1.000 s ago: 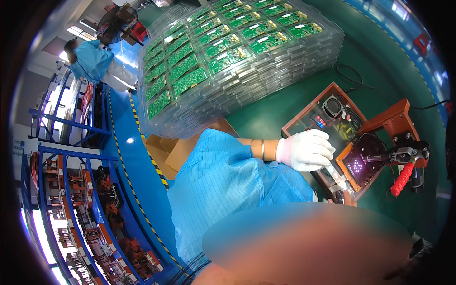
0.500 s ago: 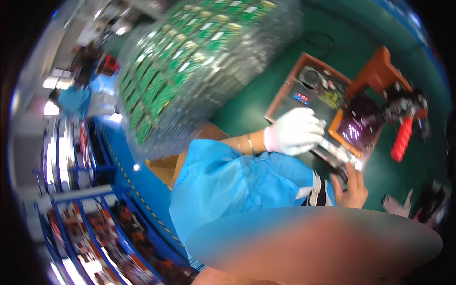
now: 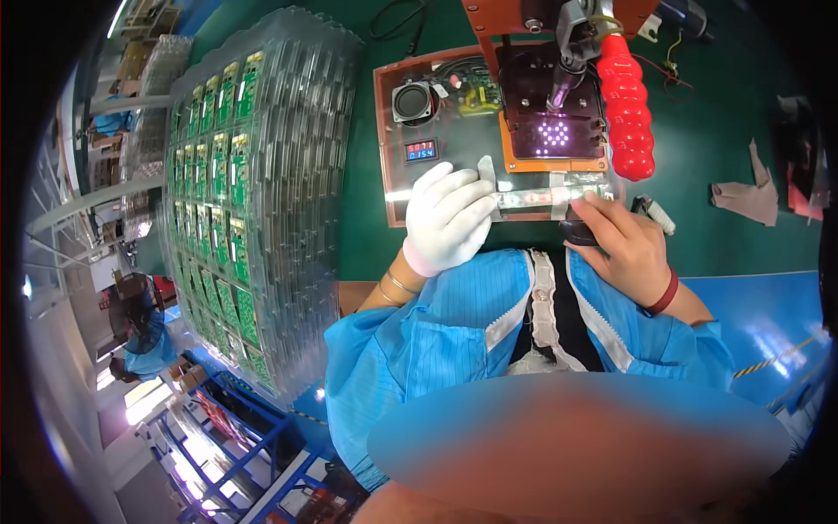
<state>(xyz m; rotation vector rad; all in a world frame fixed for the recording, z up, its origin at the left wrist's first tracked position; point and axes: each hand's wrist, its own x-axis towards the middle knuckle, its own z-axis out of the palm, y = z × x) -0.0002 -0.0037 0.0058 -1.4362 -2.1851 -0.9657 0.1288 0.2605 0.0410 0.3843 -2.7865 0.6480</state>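
My left hand, in a white glove, rests on the near edge of the orange test fixture and pinches the left end of a long pale strip. My bare right hand holds the strip's right end and covers a small dark object. Behind the strip a dark panel shows a pattern of lit violet dots. A red ribbed lever handle hangs over the fixture's right side. A round black speaker and a small digital readout sit on the fixture's left part.
A tall stack of clear trays holding green circuit boards fills the left of the green table. A crumpled cloth and a white pen-like tool lie to the right. Blue racks stand below left.
The view has swung so the fixture now lies straight ahead. My right hand has come into view and taken the strip's right end; my gloved left hand stays at the fixture's edge.
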